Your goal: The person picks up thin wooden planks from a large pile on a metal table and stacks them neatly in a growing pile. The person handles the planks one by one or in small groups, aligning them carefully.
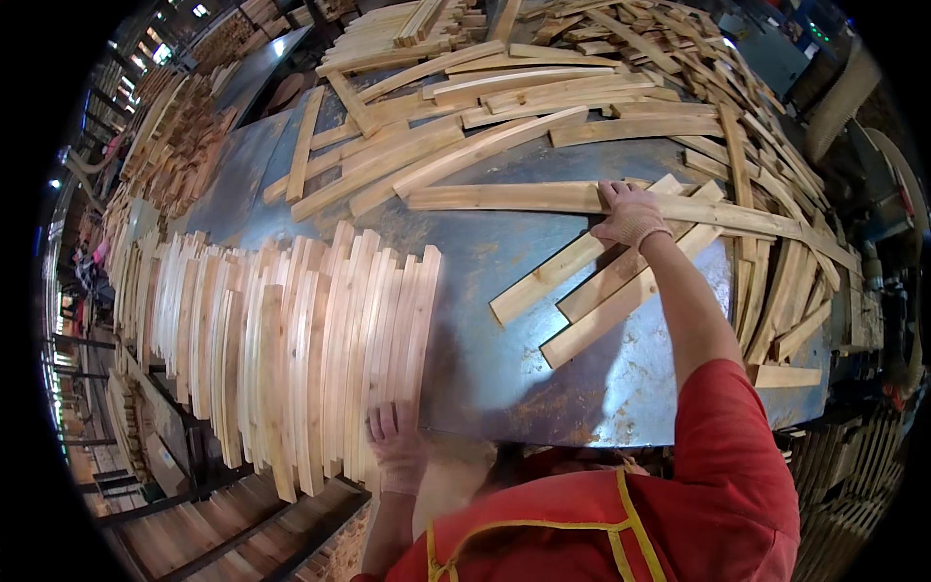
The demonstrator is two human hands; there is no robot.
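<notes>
My right hand (630,215), in a pale work glove, reaches across the metal table and closes over a long wooden slat (504,198). Its fingers bend over the far edge of the slat. Under this slat, three shorter slats (599,315) lie slantwise, side by side, their near ends pointing left. My left hand (396,448), gloved too, rests with fingers stretched out against the near end of a tight row of slats (330,359). These slats stand packed next to each other on the left, and their near ends are uneven.
Loose slats (465,145) lie crisscrossed over the far part of the metal table (475,359). A larger jumbled heap of wood (669,48) spreads along the back right. More stacked wood (175,145) stands far left. A flexible hose (844,102) hangs at the right.
</notes>
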